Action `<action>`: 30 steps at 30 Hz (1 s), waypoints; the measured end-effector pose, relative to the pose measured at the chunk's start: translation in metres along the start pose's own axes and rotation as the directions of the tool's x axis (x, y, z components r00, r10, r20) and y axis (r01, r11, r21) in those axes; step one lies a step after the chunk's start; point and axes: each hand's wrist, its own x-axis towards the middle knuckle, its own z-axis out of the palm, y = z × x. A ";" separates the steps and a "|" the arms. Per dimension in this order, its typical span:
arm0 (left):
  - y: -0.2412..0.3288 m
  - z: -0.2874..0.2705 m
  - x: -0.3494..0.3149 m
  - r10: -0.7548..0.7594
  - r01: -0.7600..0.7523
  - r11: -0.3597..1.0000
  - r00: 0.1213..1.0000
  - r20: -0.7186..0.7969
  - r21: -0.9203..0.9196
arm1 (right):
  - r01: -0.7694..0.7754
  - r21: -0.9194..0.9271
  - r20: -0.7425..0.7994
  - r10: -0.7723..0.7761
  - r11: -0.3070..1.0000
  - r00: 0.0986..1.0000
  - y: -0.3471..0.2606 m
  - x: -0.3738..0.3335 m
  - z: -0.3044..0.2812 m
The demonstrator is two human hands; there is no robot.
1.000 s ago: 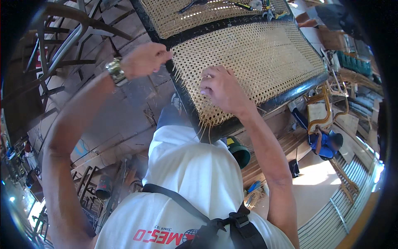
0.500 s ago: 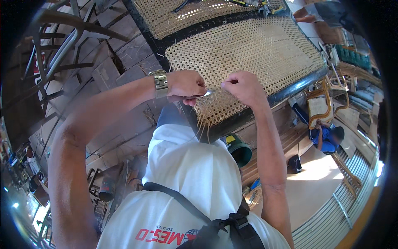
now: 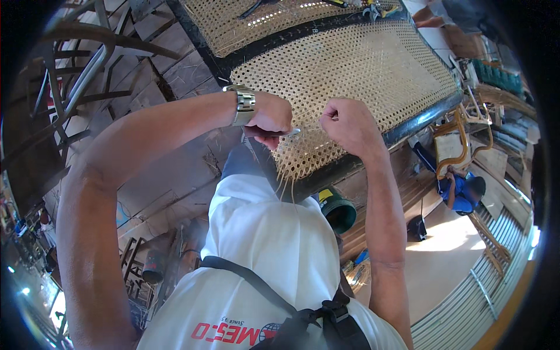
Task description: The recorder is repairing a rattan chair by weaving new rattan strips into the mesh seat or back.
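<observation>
My left hand (image 3: pixel 273 115), with a metal watch on its wrist, is closed round a knife-like tool whose short shiny blade (image 3: pixel 294 132) sticks out toward the right. My right hand (image 3: pixel 350 123) is closed in a pinch beside it, on what looks like a thin cane strand, mostly hidden by the fingers. Both hands hover over the near end of a woven cane panel (image 3: pixel 350 76) set in a black wooden frame (image 3: pixel 419 124). Loose cane ends (image 3: pixel 284 184) hang from the panel's near corner.
Pliers (image 3: pixel 373 10) and other tools lie on the far cane panel. Below the frame stands a dark green bucket (image 3: pixel 338 213). Bent wooden chair parts (image 3: pixel 99 52) are piled at left. At right, a person in blue (image 3: pixel 461 191) sits by a wooden chair frame (image 3: pixel 461 143).
My right hand has drawn slightly right and away from the blade, widening the gap between the hands. My left hand has shifted a little right and its wrist has turned.
</observation>
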 end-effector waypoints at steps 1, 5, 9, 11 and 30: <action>0.002 0.000 0.001 -0.019 0.020 0.999 1.000 -0.020 0.028 | 0.003 0.001 0.001 -0.003 1.000 1.000 -0.001 0.001 0.000; 0.019 0.011 -0.005 -0.060 0.068 0.995 0.991 -0.116 0.068 | 0.039 0.034 0.009 -0.039 0.999 0.999 0.005 0.003 0.002; 0.019 0.034 -0.012 -0.031 0.033 0.999 0.953 -0.301 0.002 | 0.052 0.055 0.188 -0.061 0.997 0.980 0.019 0.014 0.012; 0.020 0.036 -0.011 -0.058 0.059 0.998 0.920 -0.388 -0.011 | 0.053 0.083 0.178 -0.067 0.995 0.982 0.021 0.012 0.024; -0.020 -0.004 -0.147 0.250 0.212 0.836 0.674 -0.695 0.506 | 0.053 0.383 0.014 -0.064 0.922 0.998 -0.028 0.003 0.035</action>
